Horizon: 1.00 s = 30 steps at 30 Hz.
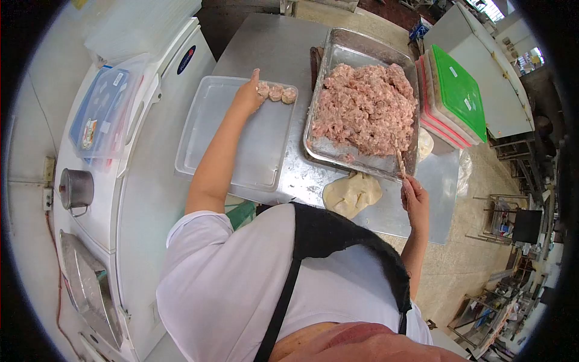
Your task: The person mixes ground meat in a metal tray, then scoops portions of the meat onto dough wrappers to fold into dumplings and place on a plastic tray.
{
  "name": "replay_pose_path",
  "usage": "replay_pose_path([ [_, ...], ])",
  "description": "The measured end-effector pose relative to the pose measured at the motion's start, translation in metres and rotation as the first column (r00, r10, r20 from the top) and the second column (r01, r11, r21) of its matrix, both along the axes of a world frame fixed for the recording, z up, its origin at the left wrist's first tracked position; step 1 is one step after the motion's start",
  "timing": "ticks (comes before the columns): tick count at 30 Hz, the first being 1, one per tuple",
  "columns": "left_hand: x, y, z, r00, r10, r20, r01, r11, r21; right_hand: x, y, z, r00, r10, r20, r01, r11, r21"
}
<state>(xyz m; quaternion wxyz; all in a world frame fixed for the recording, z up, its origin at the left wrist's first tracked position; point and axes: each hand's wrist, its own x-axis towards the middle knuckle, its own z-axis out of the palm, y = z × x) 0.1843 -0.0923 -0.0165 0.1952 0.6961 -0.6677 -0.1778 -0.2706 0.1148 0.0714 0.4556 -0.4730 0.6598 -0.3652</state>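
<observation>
My left hand (247, 96) is over the far edge of a clear plastic tray (208, 136), one finger stretched outward. Right beside its fingers is a small meat dumpling (263, 90), first in a short row of three in the tray's far corner. My right hand (414, 196) is closed around a thin, meat-smeared stick-like spatula (401, 161). The spatula's far end rests by the near right edge of a heap of minced meat (368, 108). A deep metal pan (316, 142) holds the meat. Pale dough wrappers (351, 194) lie in front of the pan.
The metal table (253, 45) carries the tray and pan. Stacked containers with a green lid (459, 90) stand right of the pan, near another pale dough piece (425, 145). At left, a white freezer (148, 133) bears plastic lids (111, 114) and a metal pot (76, 188).
</observation>
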Motion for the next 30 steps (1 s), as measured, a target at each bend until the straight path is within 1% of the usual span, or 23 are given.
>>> replay_pose_path([
  [1,0.000,-0.002,-0.002,1.000,0.000,0.007,0.000,1.000,0.001,-0.003,0.000,-0.002,1.000,0.015,0.003,-0.015,1.000,0.002],
  [3,0.000,-0.008,-0.006,0.992,-0.027,0.127,0.031,0.999,-0.026,-0.007,-0.002,-0.003,1.000,0.026,-0.010,-0.026,1.000,0.015],
  [6,-0.001,-0.011,-0.012,0.981,-0.068,0.184,0.078,0.996,-0.046,-0.007,-0.001,-0.001,0.999,0.044,-0.030,-0.042,0.998,0.036],
  [8,0.010,-0.017,-0.021,0.981,-0.054,0.185,0.066,0.996,-0.058,-0.012,0.000,-0.002,0.998,0.054,-0.034,-0.053,0.998,0.039],
  [10,0.013,-0.012,-0.018,0.981,-0.037,0.189,0.051,0.996,-0.073,-0.019,0.001,-0.006,0.995,0.095,-0.012,-0.095,0.995,0.030],
  [11,0.015,-0.010,-0.016,0.996,-0.005,0.088,0.010,0.999,-0.050,-0.022,0.001,-0.006,0.995,0.102,-0.009,-0.102,0.994,0.030],
  [12,0.016,-0.007,-0.014,0.999,0.029,-0.014,-0.029,0.999,-0.024,-0.024,0.002,-0.005,0.994,0.103,-0.042,-0.101,0.994,0.030],
  [13,0.016,-0.004,-0.011,0.999,0.035,-0.012,-0.036,0.999,-0.024,-0.026,0.003,-0.004,0.992,0.103,-0.075,-0.101,0.994,0.029],
  [14,0.014,-0.002,-0.010,0.996,0.077,-0.041,-0.079,0.996,-0.040,-0.029,0.003,-0.003,0.991,0.108,-0.073,-0.106,0.994,0.029],
  [15,0.014,0.000,-0.010,0.991,0.117,-0.071,-0.121,0.991,-0.054,-0.032,0.003,-0.003,0.993,0.103,-0.051,-0.101,0.994,0.044],
  [16,0.013,0.002,-0.010,0.990,0.122,-0.070,-0.126,0.991,-0.053,-0.035,0.003,-0.003,0.995,0.096,-0.029,-0.094,0.994,0.061],
  [18,0.013,0.003,-0.014,0.949,0.186,-0.254,-0.203,0.978,-0.041,-0.041,0.002,-0.006,0.995,0.101,-0.020,-0.100,0.993,0.054],
  [19,0.015,0.001,-0.022,0.949,0.189,-0.253,-0.206,0.978,-0.041,-0.044,0.001,-0.007,0.995,0.102,-0.013,-0.101,0.994,0.046],
  [21,0.019,-0.001,-0.032,0.814,0.217,-0.538,-0.299,0.952,-0.068,-0.047,0.000,-0.008,0.994,0.110,-0.013,-0.109,0.993,0.046],
  [22,0.023,-0.003,-0.032,0.815,0.217,-0.536,-0.299,0.952,-0.068,-0.048,-0.001,-0.009,0.993,0.115,-0.016,-0.114,0.992,0.046],
  [23,0.026,-0.005,-0.033,0.906,0.239,-0.350,-0.317,0.930,-0.185,-0.048,-0.001,-0.008,0.993,0.114,-0.014,-0.113,0.992,0.046],
  [24,0.024,-0.003,-0.028,0.950,0.273,-0.149,-0.307,0.903,-0.302,-0.047,0.000,-0.005,0.991,0.130,-0.043,-0.129,0.991,0.037],
  [25,0.021,-0.002,-0.023,0.951,0.271,-0.149,-0.305,0.904,-0.301,-0.048,0.000,-0.003,0.987,0.146,-0.074,-0.144,0.989,0.029],
  [26,0.019,-0.003,-0.017,0.943,0.235,-0.237,-0.307,0.888,-0.342,-0.051,-0.002,-0.003,0.987,0.142,-0.075,-0.140,0.990,0.029],
  [27,0.013,-0.002,-0.005,0.927,0.191,-0.322,-0.311,0.871,-0.379,-0.055,-0.004,-0.004,0.975,0.168,-0.146,-0.175,0.984,-0.035],
  [28,0.002,0.001,0.012,0.928,0.183,-0.325,-0.304,0.876,-0.375,-0.059,-0.007,-0.004,0.958,0.187,-0.218,-0.211,0.973,-0.093],
  [29,-0.013,0.006,0.031,0.918,0.118,-0.378,-0.259,0.901,-0.348,-0.061,-0.011,-0.002,0.959,0.176,-0.221,-0.199,0.976,-0.088],
  [30,-0.026,0.008,0.039,0.900,0.053,-0.433,-0.209,0.923,-0.323,-0.062,-0.018,0.004,0.949,0.188,-0.252,-0.218,0.971,-0.100],
])
